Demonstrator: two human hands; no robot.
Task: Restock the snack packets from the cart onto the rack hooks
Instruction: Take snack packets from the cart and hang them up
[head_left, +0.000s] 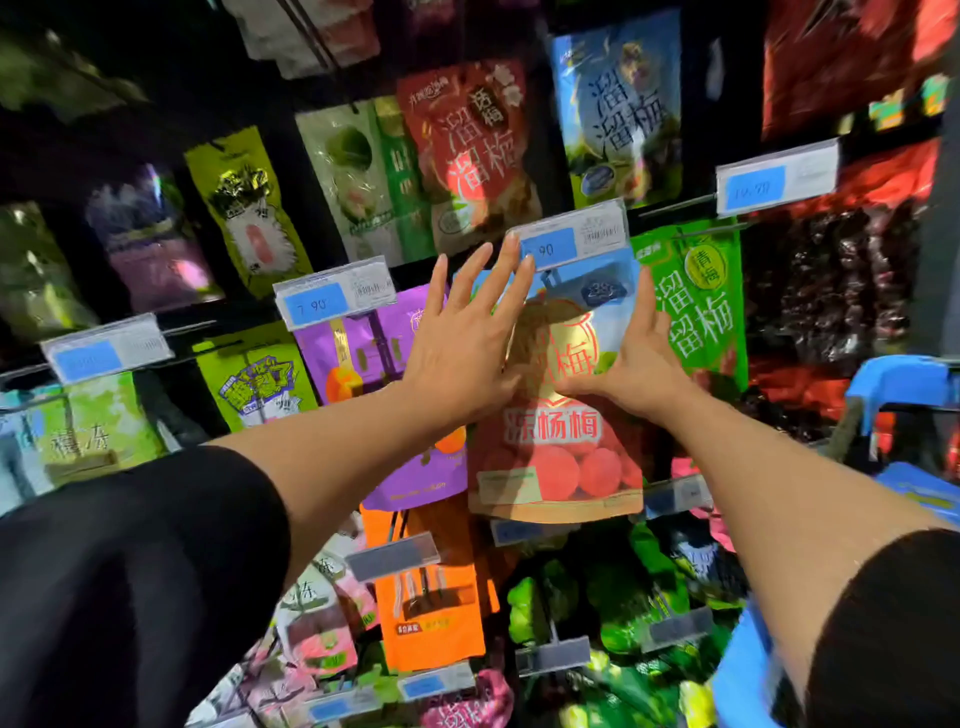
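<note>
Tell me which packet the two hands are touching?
Find the rack of hanging snacks and its middle price tag. Just under it hangs the red packet, with the left hand and right hand on it. Round red fruits are pictured low on it; its neighbours are purple and green.

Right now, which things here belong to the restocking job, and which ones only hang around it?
Job: red bayberry packet; left hand and right hand flat against it; price tag at its hook; blue cart.

Around it: purple packet; green packet; orange packet.
</note>
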